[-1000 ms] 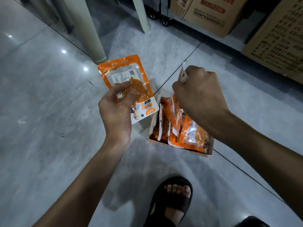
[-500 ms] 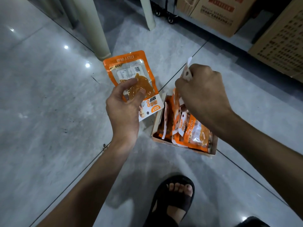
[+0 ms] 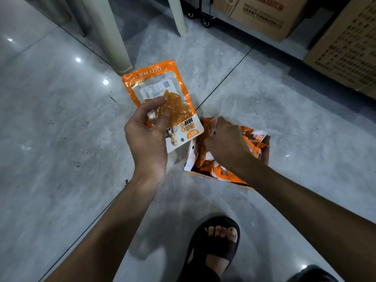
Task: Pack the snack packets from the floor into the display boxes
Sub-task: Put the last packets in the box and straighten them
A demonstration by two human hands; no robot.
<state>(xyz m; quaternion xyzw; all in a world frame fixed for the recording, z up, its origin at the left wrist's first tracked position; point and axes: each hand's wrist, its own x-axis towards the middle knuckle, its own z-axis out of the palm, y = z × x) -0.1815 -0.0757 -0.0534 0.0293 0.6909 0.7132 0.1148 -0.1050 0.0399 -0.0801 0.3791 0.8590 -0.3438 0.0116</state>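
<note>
My left hand [image 3: 147, 137] holds an orange snack packet [image 3: 162, 92] with a clear window, flat and facing me, above the floor just left of the display box. The small orange display box [image 3: 203, 176] sits on the grey tiles and is stuffed with several orange and white packets [image 3: 256, 139]. My right hand [image 3: 225, 143] is down inside the box, fingers closed on the top edge of a packet [image 3: 213, 121] among the others. My right forearm hides the box's near right corner.
A cream table leg [image 3: 114, 37] stands just behind the held packet, with a second leg [image 3: 177, 15] further back. Big cardboard cartons [image 3: 345, 45] line the far right. My sandalled foot [image 3: 215, 245] is close below the box.
My right hand has dropped from above the box down into it with its packet. My left hand stayed beside the box with its packet.
</note>
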